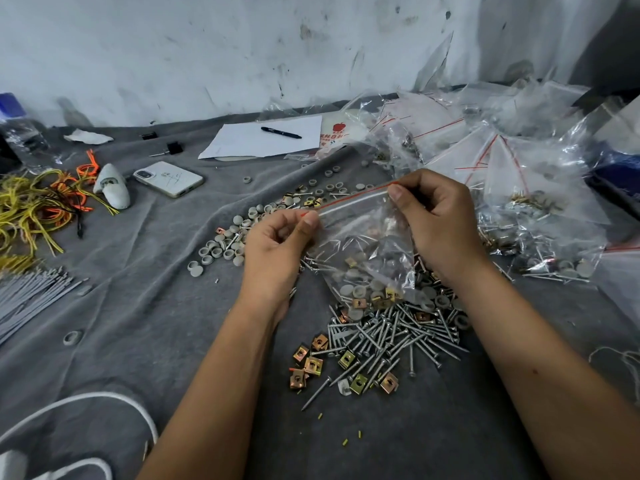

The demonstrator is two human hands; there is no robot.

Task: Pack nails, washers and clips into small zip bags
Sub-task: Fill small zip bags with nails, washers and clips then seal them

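Sealing a filled zip bag
Our hands (277, 237) (433, 216) pinch the limp, bottom-heavy bag (363, 244) by its zip corners

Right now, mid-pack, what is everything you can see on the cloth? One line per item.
zip bag: one, clear with red strip, held at centre, part-filled
screws: heap, silver, under the bag
clips: loose scatter, brass-coloured, near the screws
caps: many, grey, left of the bag
filled bags: pile, clear, right
phone: one, white, face down, left of centre
paper: white sheet, rear
pen: one, black, on the paper
cords: tangle, yellow and orange, left
cloth: grey, under everything
left hand: pinches the bag's left top corner
right hand: pinches the bag's right top corner
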